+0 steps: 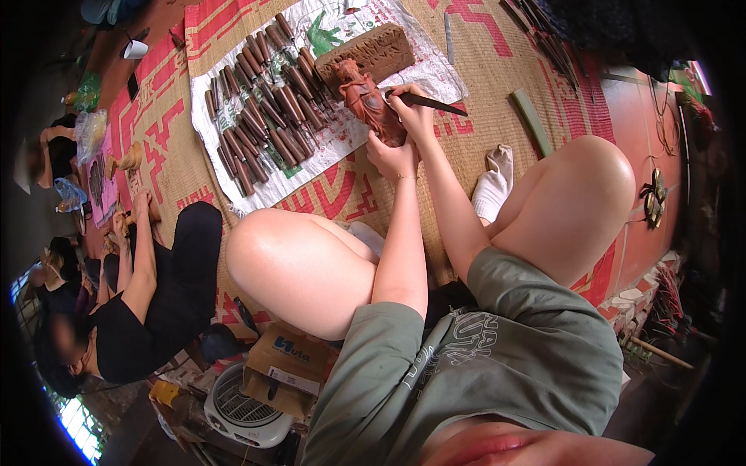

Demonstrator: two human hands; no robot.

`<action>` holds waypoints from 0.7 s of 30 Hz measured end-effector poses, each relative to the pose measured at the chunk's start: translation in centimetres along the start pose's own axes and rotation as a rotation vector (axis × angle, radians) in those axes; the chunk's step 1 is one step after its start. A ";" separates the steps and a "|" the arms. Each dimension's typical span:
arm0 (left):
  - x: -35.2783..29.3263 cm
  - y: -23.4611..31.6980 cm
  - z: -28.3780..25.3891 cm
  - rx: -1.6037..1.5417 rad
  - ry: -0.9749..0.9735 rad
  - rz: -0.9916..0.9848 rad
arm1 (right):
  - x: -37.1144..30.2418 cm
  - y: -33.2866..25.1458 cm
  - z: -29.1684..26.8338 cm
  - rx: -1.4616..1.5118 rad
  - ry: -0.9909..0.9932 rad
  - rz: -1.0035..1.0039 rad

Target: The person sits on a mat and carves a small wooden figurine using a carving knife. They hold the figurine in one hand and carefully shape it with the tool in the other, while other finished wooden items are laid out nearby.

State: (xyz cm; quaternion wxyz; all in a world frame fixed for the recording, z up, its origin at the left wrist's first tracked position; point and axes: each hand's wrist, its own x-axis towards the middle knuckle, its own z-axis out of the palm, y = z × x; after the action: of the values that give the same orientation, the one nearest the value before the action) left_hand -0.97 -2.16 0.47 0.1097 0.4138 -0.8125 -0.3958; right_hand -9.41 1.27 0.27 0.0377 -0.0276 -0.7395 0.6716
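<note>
A reddish wooden figurine (371,102) is gripped by the left hand (391,155) while carved with a chisel (429,102) clasped in the right hand (414,111), steady pressure seemingly needed next

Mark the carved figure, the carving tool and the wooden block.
carved figure (371,101), head view, on its reddish-brown torso.
carving tool (439,104), head view, on the dark blade past the hand.
wooden block (377,48), head view, on its carved top face.

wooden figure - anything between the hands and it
Nothing visible: the left hand grips the wooden figure at its lower end, and the right hand presses a carving tool against its side.
</note>
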 end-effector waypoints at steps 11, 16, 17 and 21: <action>-0.1 0.4 0.0 0.002 0.007 0.008 | 0.4 -0.5 -0.2 -0.028 -0.045 0.075; -0.1 0.6 0.0 -0.013 0.016 0.035 | 0.7 0.3 -0.2 -0.084 -0.015 -0.040; -0.2 0.5 0.0 -0.008 0.013 0.026 | 0.6 0.3 -0.3 -0.112 -0.005 -0.056; -0.1 0.1 0.2 -0.002 0.019 0.021 | -0.6 -0.9 -0.5 -0.123 0.006 0.006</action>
State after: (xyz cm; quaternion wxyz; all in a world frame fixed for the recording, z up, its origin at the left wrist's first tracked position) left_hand -1.09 -1.94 0.39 0.1219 0.4090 -0.8153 -0.3914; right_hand -8.71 1.65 1.17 0.0364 -0.0342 -0.7792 0.6248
